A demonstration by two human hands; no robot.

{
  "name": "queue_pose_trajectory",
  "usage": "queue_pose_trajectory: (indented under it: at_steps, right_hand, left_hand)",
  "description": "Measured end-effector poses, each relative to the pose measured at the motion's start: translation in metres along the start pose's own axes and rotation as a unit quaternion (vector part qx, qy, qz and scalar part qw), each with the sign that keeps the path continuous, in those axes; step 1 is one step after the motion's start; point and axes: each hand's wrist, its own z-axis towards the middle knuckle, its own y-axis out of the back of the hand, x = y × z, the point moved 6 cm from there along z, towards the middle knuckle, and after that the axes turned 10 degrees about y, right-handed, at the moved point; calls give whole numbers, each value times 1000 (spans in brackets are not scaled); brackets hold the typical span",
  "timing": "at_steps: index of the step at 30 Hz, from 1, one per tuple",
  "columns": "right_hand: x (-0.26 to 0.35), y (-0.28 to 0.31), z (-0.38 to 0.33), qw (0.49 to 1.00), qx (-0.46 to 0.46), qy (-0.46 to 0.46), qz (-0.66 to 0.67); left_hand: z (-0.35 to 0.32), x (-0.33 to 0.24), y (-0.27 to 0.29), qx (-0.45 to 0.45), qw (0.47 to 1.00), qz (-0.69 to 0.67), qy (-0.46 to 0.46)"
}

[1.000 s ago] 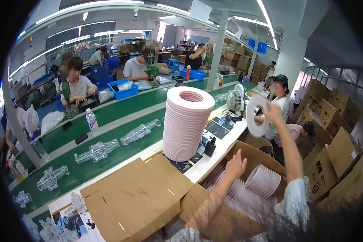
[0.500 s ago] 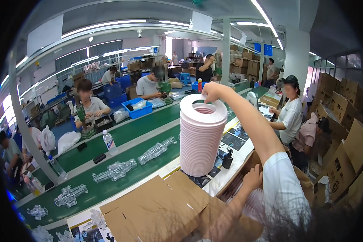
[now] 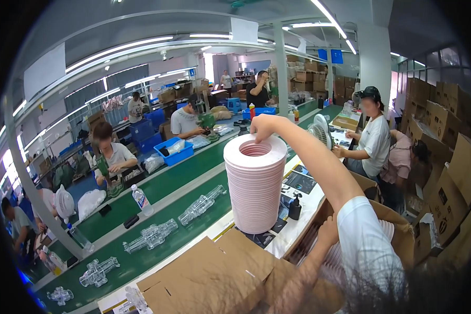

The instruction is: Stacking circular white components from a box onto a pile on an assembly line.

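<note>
A tall stack of pale pink rings [image 3: 255, 193] stands upright on the work table, with a round hole down its middle. My right hand [image 3: 267, 128] reaches over to its top, fingers bent over the far rim and pinching the top ring [image 3: 235, 149], which sits level on the pile. Lower down, my left hand [image 3: 328, 231] is closed at an open carton [image 3: 311, 230] holding more of these rings [image 3: 335, 261]. What its fingers grip, if anything, is hidden. A black pump bottle [image 3: 295, 206] stands between the stack and the carton.
Flattened cardboard [image 3: 209, 272] lies in front of the stack. On the green conveyor [image 3: 115, 261] rest several clear plastic parts [image 3: 152, 234]. A water bottle [image 3: 141, 199] stands beyond. Co-workers sit across the line; one person in a white shirt [image 3: 376, 144] is at the right, near stacked cartons.
The top ring, tilted and off-centre before, now lies flat on the stack. My right hand has come down with it. My left hand stays at the carton. The whole view has shifted slightly.
</note>
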Motion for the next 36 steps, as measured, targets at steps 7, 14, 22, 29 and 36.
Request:
queue_pose_trajectory:
  at_steps: [7, 14, 22, 29, 36]
  right_hand:
    - [12, 3, -11, 998, 27, -43, 45]
    - [2, -3, -17, 994, 53, -81, 53]
    - [26, -13, -14, 990, 113, -73, 34]
    - [-41, -10, -65, 912, -223, 16, 345]
    - [-53, -103, -139, 658, -362, -97, 653]
  left_hand:
    - [-6, 10, -11, -49, 991, -84, -91]
    - [1, 15, -21, 13, 994, -110, -23]
    - [-1, 36, -23, -51, 991, -100, -73]
    - [-9, -49, 41, -114, 987, -85, -68]
    - [-62, -42, 244, -461, 824, -315, -95]
